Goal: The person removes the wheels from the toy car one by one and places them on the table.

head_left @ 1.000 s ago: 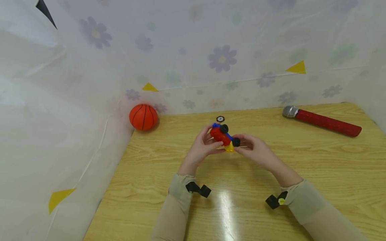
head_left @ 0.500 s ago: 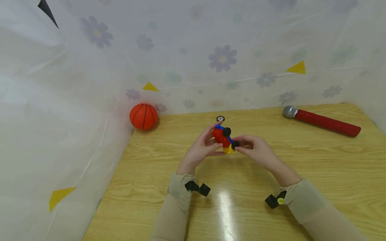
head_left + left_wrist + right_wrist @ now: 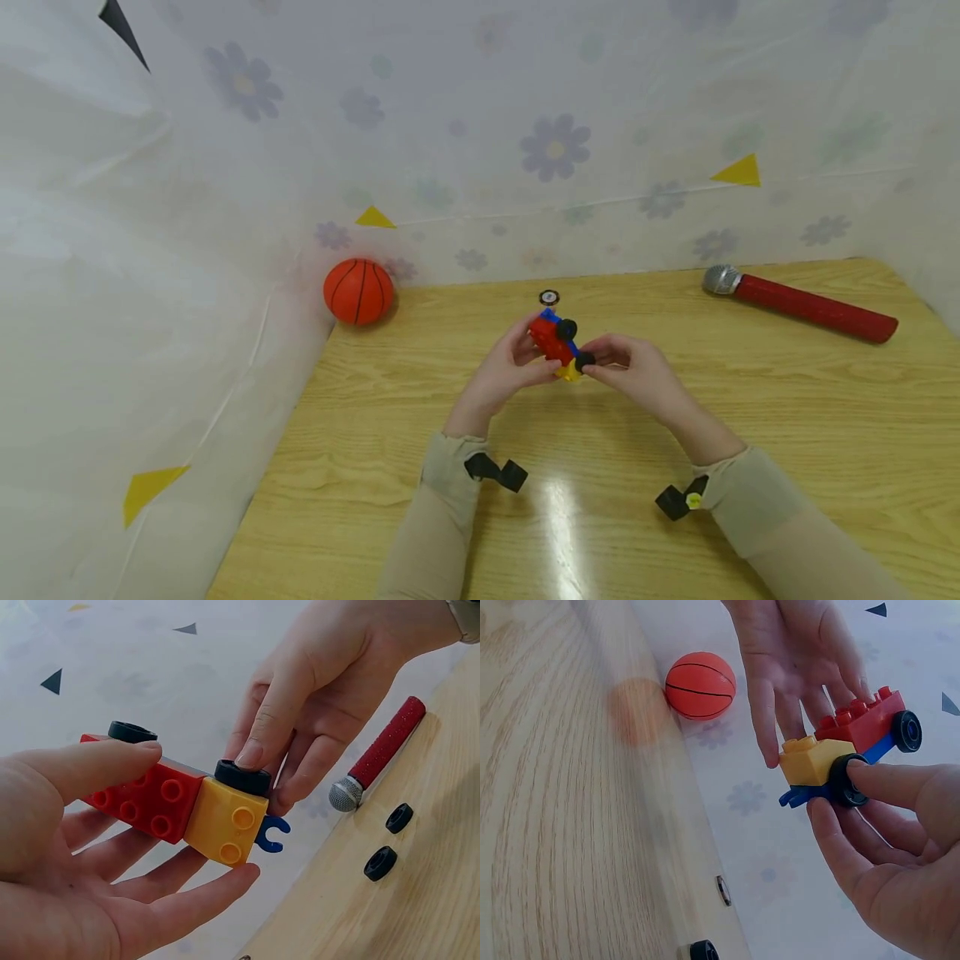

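A toy car (image 3: 551, 340) of red and yellow studded blocks on a blue base is held up above the table, tilted. My left hand (image 3: 498, 375) grips it, thumb over the red block's side and fingers beneath, as the left wrist view shows. My right hand (image 3: 637, 375) pinches a black wheel (image 3: 847, 780) between thumb and fingers, against the blue base under the yellow block (image 3: 810, 759). A second wheel (image 3: 907, 731) sits on the base beside the red block (image 3: 870, 724). A blue hook (image 3: 273, 834) sticks out at the yellow end.
Two loose black wheels (image 3: 380, 862) lie on the table (image 3: 360, 467), hidden in the head view. Behind the hands lies a round black-and-white chip (image 3: 549, 297). An orange toy basketball (image 3: 358, 292) is at the back left, a red-handled microphone (image 3: 802, 307) at the back right.
The toy car has shifted slightly right and down in the hands. My right thumb and fingers have closed on the wheel at the yellow end. The other things stay put.
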The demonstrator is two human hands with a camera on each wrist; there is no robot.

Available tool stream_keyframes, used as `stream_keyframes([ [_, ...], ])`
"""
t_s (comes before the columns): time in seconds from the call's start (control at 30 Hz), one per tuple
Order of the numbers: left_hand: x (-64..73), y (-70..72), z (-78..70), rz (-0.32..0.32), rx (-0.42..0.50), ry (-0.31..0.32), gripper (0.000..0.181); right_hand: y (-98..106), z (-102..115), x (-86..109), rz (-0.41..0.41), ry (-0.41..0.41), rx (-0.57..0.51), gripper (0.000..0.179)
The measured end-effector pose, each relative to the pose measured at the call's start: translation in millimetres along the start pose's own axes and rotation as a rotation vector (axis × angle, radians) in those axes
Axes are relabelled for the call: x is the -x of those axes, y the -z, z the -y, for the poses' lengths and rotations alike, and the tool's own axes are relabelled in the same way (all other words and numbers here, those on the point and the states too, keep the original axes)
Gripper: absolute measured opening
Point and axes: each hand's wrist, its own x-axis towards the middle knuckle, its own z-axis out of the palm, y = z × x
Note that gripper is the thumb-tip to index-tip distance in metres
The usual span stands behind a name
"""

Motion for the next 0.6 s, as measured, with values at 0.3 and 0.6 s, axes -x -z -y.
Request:
stream_keyframes([
  [0.3,-3.3,-4.0,4.0,-0.052,0.024,0.042,0.064,0.8,-1.7,0.5,0.015,-0.017,0.017,0.024],
  [0.6,-4.4,-6.7,6.5,-0.083,0.001,0.052,0.070,0.2,-2.6,-0.7,0.025,-0.017,0.034,0.029],
])
